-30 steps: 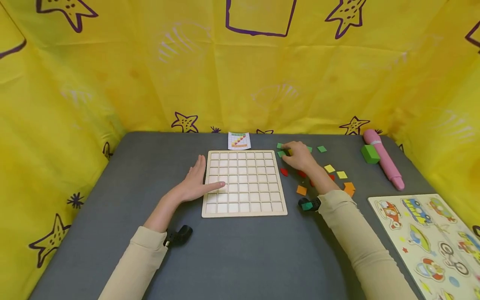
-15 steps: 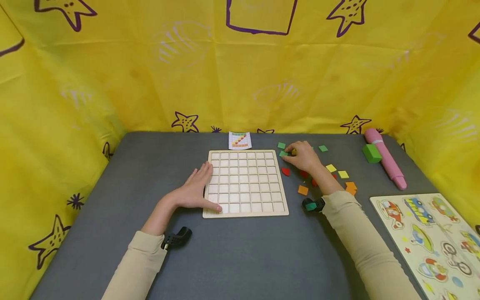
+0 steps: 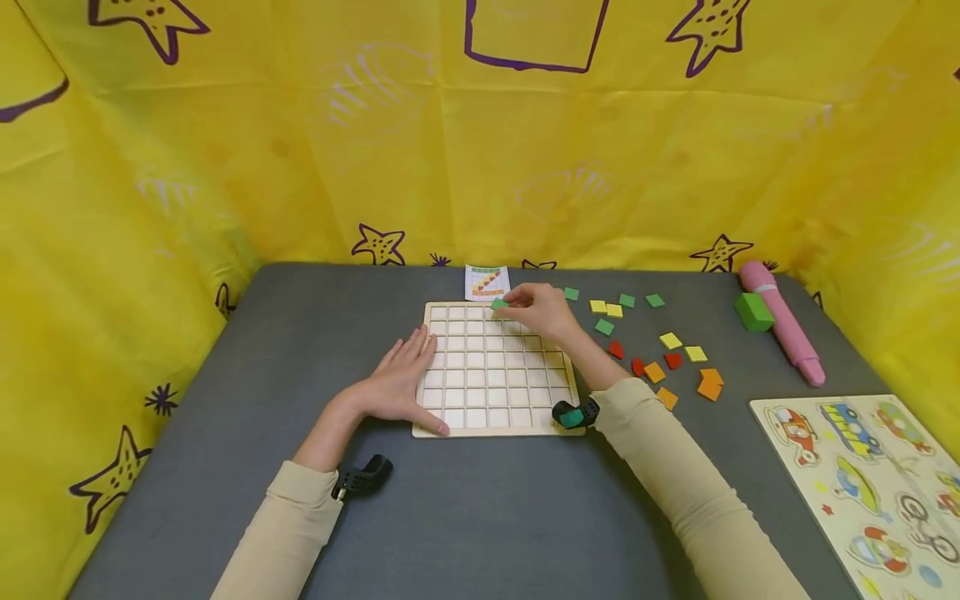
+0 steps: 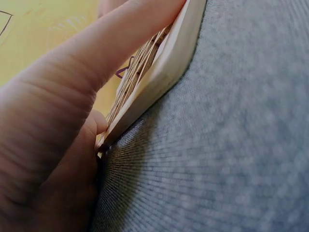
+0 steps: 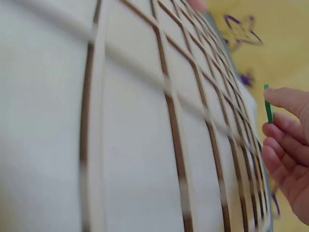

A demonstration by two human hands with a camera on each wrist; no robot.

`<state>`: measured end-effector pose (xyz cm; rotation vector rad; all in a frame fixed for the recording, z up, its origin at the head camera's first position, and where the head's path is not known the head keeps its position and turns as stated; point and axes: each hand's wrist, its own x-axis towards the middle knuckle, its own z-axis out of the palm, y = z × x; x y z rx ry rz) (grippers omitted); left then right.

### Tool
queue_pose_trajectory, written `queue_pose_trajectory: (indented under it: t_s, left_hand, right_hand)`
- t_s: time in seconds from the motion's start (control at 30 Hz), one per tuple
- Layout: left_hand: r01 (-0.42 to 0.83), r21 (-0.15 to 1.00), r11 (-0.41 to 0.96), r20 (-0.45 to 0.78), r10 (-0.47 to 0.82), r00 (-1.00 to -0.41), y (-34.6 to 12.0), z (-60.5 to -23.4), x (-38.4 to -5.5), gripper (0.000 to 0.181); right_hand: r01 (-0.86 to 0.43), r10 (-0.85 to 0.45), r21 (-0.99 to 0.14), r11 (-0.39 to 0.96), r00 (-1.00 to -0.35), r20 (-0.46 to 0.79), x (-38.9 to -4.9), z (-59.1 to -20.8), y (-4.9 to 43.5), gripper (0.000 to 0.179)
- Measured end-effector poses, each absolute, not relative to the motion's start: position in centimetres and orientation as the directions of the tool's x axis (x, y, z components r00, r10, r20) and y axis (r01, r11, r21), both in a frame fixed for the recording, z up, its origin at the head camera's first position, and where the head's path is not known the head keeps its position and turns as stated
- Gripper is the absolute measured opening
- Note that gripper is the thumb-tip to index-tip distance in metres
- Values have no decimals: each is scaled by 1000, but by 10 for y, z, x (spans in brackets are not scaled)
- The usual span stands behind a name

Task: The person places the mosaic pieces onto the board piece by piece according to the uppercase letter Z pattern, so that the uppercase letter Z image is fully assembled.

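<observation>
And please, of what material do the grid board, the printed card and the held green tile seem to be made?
Grid board: probably wood, smooth and seemingly unpainted; it is pale tan with browner inner edges. Printed card: likely paper or thin card, being white and slightly bowed; gloss unclear. Green tile: evenly coloured and thin-edged, perhaps painted wood or plastic, cannot tell which.

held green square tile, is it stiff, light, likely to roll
The thin green square tile is probably stiff: its edge shows no clear sag, pinched in the right hand. So small, it should be light. Flat, it would likely slide, not roll.
</observation>
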<state>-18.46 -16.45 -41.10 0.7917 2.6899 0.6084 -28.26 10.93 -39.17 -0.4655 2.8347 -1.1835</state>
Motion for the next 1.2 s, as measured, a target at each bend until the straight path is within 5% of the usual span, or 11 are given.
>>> queue_pose_trajectory:
  t_s: [0.27, 0.7, 0.93, 1.2]
  left_hand:
    - [425, 474, 771, -173, 555, -814, -165, -410, -184, 138]
    - [412, 480, 774, -183, 548, -816, -165, -408, -184, 138]
    - [423, 472, 773, -172, 552, -816, -164, -410, -185, 139]
    - [418, 472, 776, -175, 548, -818, -166, -412, -185, 140]
  right_hand:
    - [-387, -398, -609, 692, -909, 125, -290, -397, 53, 24]
    - [-451, -490, -636, 626, -862, 129, -285, -400, 56, 29]
    - [-271, -269, -710, 650, -956, 119, -289, -395, 93, 23]
    - [-142, -78, -586, 798, -988, 134, -302, -397, 167, 22]
